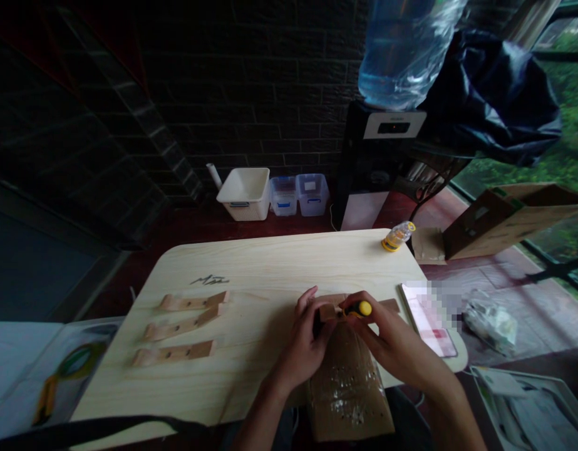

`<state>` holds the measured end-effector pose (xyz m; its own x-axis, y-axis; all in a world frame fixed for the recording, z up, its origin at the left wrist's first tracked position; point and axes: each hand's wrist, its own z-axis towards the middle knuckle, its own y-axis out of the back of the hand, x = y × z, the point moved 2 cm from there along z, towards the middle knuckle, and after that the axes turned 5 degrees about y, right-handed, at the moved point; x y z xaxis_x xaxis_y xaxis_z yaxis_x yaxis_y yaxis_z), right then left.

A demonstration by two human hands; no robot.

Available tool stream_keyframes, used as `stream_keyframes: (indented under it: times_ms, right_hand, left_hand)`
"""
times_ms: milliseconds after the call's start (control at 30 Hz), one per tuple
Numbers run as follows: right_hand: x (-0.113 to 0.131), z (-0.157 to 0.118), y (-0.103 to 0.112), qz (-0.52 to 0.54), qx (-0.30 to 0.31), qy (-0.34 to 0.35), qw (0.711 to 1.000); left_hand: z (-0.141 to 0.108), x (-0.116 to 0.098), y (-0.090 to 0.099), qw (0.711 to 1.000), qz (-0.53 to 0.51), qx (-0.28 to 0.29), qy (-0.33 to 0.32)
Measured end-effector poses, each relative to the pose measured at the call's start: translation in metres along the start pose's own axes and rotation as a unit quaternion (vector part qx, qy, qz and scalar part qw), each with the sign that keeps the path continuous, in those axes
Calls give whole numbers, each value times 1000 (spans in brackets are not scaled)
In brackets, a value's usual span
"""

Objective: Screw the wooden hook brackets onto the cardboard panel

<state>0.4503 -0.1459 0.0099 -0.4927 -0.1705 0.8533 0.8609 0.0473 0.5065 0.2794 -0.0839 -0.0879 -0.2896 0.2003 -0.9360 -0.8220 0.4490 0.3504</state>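
My left hand point(300, 344) is closed around a small brown wooden piece point(327, 312), steadying it over the top of a cardboard box point(347, 369). In my right hand point(387, 335) is a screwdriver point(364, 308) with a yellow and black handle, lying nearly sideways. Its tip end points left at the piece; fingers hide whether the two touch. Small holes and shiny tape mark the box top. Left of my hands on the table lie three similar strips, an upper strip point(195, 302), a middle strip point(184, 324) and a lower strip point(173, 354), with dark spots on them.
Dark slender pieces point(211, 280) lie on the pale wooden table point(255, 263). A plastic bottle point(397, 237) stands at its far right corner, and a phone or tablet point(429, 322) lies at the right edge. Behind are storage bins point(246, 194) and a water dispenser point(373, 163).
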Motion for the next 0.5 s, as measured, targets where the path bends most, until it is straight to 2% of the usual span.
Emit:
stream_keyframes:
  times_ms: [300, 500]
  right_hand:
    - [-6, 2, -9, -17, 13, -24, 999]
    - [-4, 10, -14, -50, -12, -37, 998]
  left_hand:
    - [-1, 1, 2, 1000, 6, -13, -14]
    - [-1, 5, 1, 1000, 11, -20, -18]
